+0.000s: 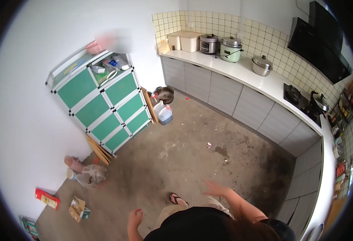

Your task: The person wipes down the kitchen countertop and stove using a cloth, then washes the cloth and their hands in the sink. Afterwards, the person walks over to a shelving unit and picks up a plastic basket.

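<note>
At the bottom of the head view, my left hand (136,218) hangs beside my body over the concrete floor (176,148), its fingers curled and their grip too small to make out. My right hand (216,188) is held out in front of my right hip, fingers spread, holding nothing. Neither hand touches any furniture. Between them are my black top, light trousers and one foot in a black sandal (179,199).
A green cabinet (120,86) stands at the left wall. Bottles (163,113) and a dark pan (165,95) are beside it. Bags (92,175) and an open carton (79,209) lie lower left. A counter (240,72) with cookers and a stove (301,102) runs along the right.
</note>
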A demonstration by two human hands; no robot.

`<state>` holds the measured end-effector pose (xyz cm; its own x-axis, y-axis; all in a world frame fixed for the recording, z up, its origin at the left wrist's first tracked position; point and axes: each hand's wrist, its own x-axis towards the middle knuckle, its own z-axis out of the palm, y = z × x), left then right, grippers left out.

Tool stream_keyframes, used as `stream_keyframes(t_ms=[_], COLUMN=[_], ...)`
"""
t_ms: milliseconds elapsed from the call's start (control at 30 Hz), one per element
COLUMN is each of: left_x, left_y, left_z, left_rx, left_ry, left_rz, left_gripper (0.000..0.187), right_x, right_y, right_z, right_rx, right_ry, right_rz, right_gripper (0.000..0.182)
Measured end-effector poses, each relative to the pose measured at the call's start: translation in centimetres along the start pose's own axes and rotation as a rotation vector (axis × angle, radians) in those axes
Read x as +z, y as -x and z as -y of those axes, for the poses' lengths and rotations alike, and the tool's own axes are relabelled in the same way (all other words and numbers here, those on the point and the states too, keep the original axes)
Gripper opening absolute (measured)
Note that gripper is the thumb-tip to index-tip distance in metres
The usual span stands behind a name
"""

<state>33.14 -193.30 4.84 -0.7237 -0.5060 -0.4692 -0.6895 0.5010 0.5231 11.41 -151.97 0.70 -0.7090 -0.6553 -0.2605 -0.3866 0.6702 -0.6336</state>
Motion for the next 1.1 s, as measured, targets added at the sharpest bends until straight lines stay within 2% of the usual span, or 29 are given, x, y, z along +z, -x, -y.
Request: stream_keyframes(t_ms=[67,167,300,400,500,633,767,833,967,1033,1100], left_x=[-3.6,-7.5,-11.0,-12.5,-14.2,-16.4,-20.7,-23.5,-31.3,-35.2,-38.4], left_y=[-3.9,-9.1,-14.7,-18.7,-22.4,-27.9,-35.6,-39.0,-45.9,-47.0,-47.7], left_z=[-3.2,-6.4,-10.8,-12.6,-14.2,-16.0,-19.3,-22.6,-31.6,-36.2,-39.6], left_rx=[-0.008,0.005,0.198,0.240,0.242,0.165,0.136,0.223,0.444,0.515,0.571], left_ry=[0.147,0.209,0.327,0.410,0.426,0.523,0.509,0.507,0.622,0.689,0.737], left_rz=[-0.099,-0.059,0.002,0.067,0.049,-0.006,-0.104,-0.184,-0.307,-0.341,-0.373], left_gripper=[0.032,0.034,0.031,0.030,0.031,0.029,0.028,0.029,0.032,0.033,0.034], right_x=[-5.2,-10.2,-14.2,-13.8,-13.0,-15.5,-22.4,-25.7,-35.7,-40.1,-44.2], right_y=[-5.2,-11.3,-15.9,-18.9,-23.7,-33.2,-46.4,-51.9,-65.2,-70.4,-75.3], right_z=[3.9,9.0,11.4,10.2,7.0,4.5,5.2,6.9,13.8,18.9,23.9], right_rx=[0.012,0.098,0.250,0.168,0.301,0.191,0.111,0.045,-0.166,-0.286,-0.348], right_ry=[-0.191,-0.389,-0.798,-0.754,-0.678,-0.682,-0.745,-0.779,-0.748,-0.714,-0.868], right_rz=[0.012,0.021,0.189,0.017,0.067,0.072,0.038,0.058,0.102,0.039,0.099], right_gripper=[0.067,0.063,0.062,0.062,0.061,0.061,0.059,0.058,0.058,0.058,0.065])
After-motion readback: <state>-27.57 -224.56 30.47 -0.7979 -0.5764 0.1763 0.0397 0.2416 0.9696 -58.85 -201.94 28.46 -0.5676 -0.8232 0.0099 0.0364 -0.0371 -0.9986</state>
